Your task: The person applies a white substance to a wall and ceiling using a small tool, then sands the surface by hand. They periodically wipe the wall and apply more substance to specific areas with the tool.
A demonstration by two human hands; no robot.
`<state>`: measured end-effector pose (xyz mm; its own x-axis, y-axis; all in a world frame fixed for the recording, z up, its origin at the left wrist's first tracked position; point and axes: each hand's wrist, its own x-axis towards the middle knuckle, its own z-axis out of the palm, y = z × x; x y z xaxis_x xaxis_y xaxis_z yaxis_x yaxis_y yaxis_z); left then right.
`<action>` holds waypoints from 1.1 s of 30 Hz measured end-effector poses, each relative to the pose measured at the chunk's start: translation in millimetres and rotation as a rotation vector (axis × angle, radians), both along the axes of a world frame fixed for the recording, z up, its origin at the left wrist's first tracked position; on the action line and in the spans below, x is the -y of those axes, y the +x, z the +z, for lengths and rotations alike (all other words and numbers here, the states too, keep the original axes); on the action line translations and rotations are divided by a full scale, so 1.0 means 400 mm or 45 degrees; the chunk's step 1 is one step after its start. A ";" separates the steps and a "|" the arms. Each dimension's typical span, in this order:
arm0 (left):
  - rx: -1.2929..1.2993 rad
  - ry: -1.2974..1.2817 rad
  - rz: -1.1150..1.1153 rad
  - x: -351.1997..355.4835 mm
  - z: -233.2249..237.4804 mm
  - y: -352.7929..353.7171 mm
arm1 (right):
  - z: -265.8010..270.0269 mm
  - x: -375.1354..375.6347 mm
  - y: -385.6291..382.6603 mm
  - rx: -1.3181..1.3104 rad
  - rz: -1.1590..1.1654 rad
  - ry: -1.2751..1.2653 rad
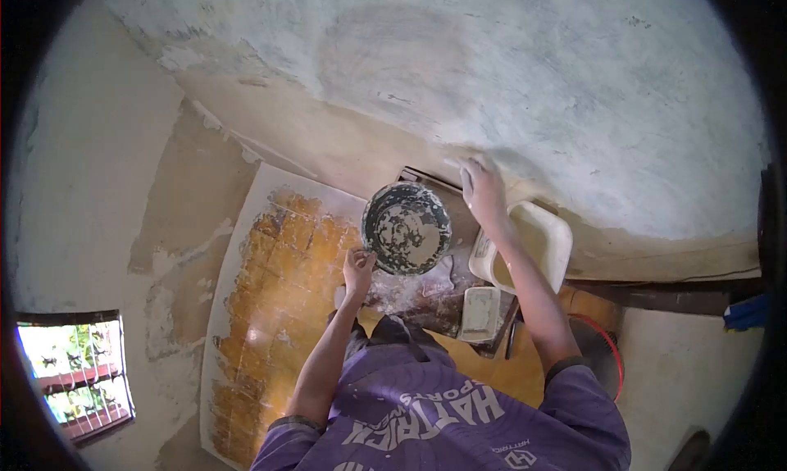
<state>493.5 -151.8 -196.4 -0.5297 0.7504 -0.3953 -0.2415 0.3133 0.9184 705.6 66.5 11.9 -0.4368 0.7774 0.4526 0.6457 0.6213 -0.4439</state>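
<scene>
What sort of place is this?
Probably a room being plastered or refinished: the wall has a patchy pale coating, a dark bucket holds pale paste, and there is a barred window.

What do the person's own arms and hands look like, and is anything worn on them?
Both the left hand and right hand are bare, with no gloves or watch visible. Pale smears show on the right hand's fingers. The purple shirt has short sleeves with darker edges, ending above the elbows, and white lettering across the fabric.
</scene>
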 end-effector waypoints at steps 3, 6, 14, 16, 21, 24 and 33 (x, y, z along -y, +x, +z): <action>0.189 0.064 0.044 0.021 -0.007 0.014 | 0.018 -0.076 0.021 0.163 0.055 0.323; 0.226 0.044 0.029 0.033 -0.016 0.012 | -0.005 -0.137 0.041 0.427 0.140 0.551; 0.121 0.020 0.067 0.114 -0.050 -0.049 | -0.032 -0.139 0.116 0.702 0.221 0.620; 0.163 0.045 0.157 0.137 -0.031 -0.050 | 0.013 -0.143 0.150 0.570 0.129 0.672; 0.193 0.011 0.253 0.197 -0.099 -0.063 | -0.004 -0.125 0.230 0.900 -0.036 0.407; 0.226 0.076 0.245 0.219 -0.138 -0.074 | -0.056 -0.122 0.250 0.977 0.075 0.285; -0.144 0.085 0.084 0.232 -0.187 -0.091 | -0.055 -0.146 0.315 0.867 0.252 0.732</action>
<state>457.2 -244.7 -271.1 -0.6169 0.7351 -0.2811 -0.1536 0.2378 0.9591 831.7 125.0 -10.2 -0.8526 0.3943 0.3428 0.5130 0.7563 0.4061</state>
